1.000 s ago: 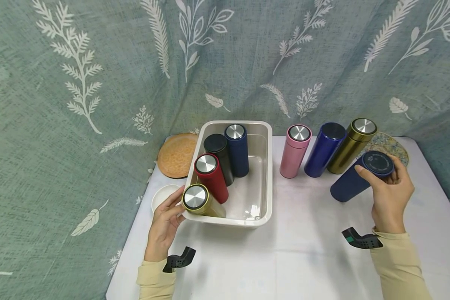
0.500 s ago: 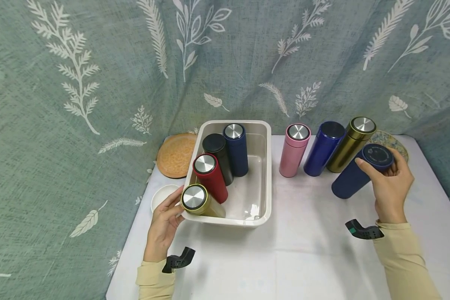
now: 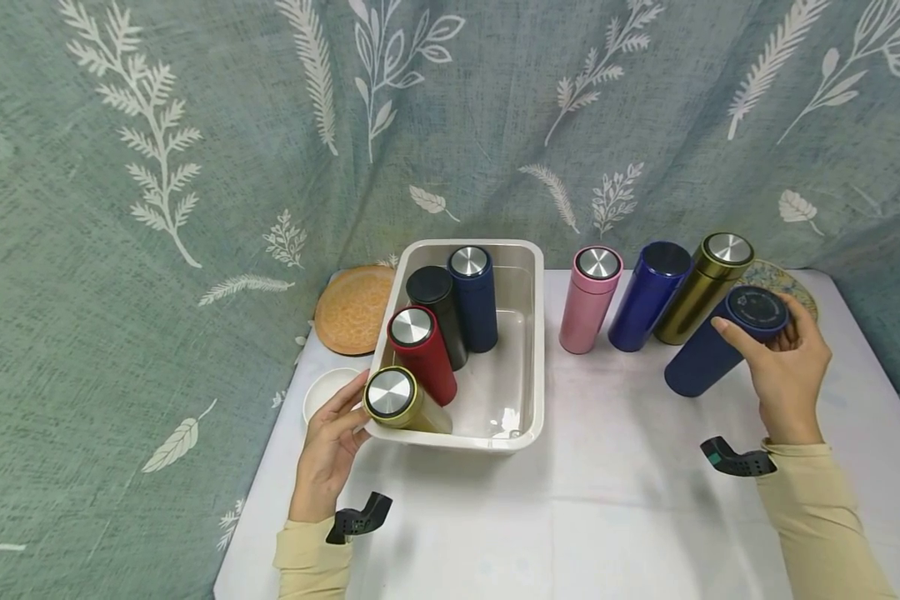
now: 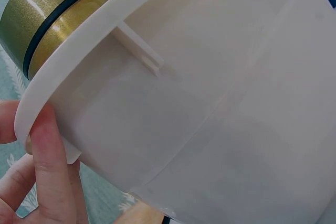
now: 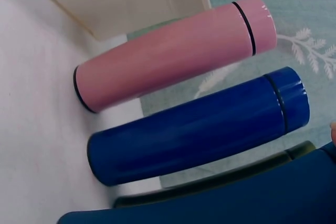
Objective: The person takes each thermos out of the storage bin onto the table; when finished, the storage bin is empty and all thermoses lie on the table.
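Observation:
My right hand (image 3: 791, 371) grips a matte navy thermos flask (image 3: 708, 354) round its upper end, where a dark disc carries faint print. The flask leans, its lower end toward the left. In the right wrist view this navy flask (image 5: 220, 203) fills the bottom edge. My left hand (image 3: 332, 446) holds the rim of a cream plastic bin (image 3: 537, 350) at its near left corner, fingers under the lip in the left wrist view. Inside the bin, along its left side, stand a pale gold flask (image 3: 420, 412), a red flask (image 3: 431, 367), a black flask (image 3: 446, 325) and a navy flask (image 3: 477, 312).
Right of the bin stand a pink flask (image 3: 587, 317), a glossy blue flask (image 3: 645, 304) and an olive-gold flask (image 3: 696, 300). A patterned round mat (image 3: 783, 283) lies behind them. Left of the bin are an orange-brown round board (image 3: 348, 312) and a white bowl (image 3: 322, 390).
My right hand and the navy flask have shifted slightly up the view; the wrist has moved a little to the right. The left hand still holds the bin's rim.

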`<state>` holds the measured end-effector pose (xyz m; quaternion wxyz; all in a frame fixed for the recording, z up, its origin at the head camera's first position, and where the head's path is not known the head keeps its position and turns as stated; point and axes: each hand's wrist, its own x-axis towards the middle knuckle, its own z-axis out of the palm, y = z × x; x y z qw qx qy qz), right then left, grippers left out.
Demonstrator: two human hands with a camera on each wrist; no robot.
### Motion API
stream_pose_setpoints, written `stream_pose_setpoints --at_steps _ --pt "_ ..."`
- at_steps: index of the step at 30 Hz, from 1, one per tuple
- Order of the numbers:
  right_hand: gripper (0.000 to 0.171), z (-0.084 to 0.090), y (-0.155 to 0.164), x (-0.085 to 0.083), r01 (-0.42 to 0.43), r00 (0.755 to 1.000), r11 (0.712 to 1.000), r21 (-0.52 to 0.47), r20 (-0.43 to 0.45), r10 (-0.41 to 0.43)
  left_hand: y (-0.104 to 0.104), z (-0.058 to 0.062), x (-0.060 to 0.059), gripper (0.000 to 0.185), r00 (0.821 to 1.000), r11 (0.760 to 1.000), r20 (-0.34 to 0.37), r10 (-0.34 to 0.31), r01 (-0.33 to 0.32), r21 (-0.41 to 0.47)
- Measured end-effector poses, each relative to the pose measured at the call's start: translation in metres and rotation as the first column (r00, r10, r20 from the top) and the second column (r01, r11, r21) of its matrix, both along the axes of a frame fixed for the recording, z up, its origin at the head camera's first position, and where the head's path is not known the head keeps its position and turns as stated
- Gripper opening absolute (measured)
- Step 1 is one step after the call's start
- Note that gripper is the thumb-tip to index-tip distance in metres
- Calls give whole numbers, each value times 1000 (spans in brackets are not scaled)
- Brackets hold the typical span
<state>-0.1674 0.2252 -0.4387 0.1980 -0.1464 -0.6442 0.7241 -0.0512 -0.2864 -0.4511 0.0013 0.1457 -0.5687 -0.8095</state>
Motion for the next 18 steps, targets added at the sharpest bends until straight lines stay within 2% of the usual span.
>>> stream_pose_setpoints --at_steps 4,7,10,13,15,18 --pt "75 1 1 2 4 1000 1000 24 28 -5 1 1 0 48 1000 1000 13 0 0 -1" --pt "77 5 4 4 -1 992 994 111 127 -14 2 0 -1 47 1000 1000 22 0 0 -1" --pt "80 10 7 7 -31 973 973 227 230 -22 1 -1 -2 47 1000 1000 20 -9 9 -6" --pt "82 13 8 8 -65 958 949 308 284 -27 0 -1 -2 47 1000 1000 12 -15 15 -12" --pt "83 15 7 8 -75 957 944 322 290 -23 0 -2 -1 47 1000 1000 2 -18 18 -10" --pt "85 15 1 9 -48 970 936 348 239 -39 -1 -2 -1 47 1000 1000 -6 -14 14 1"
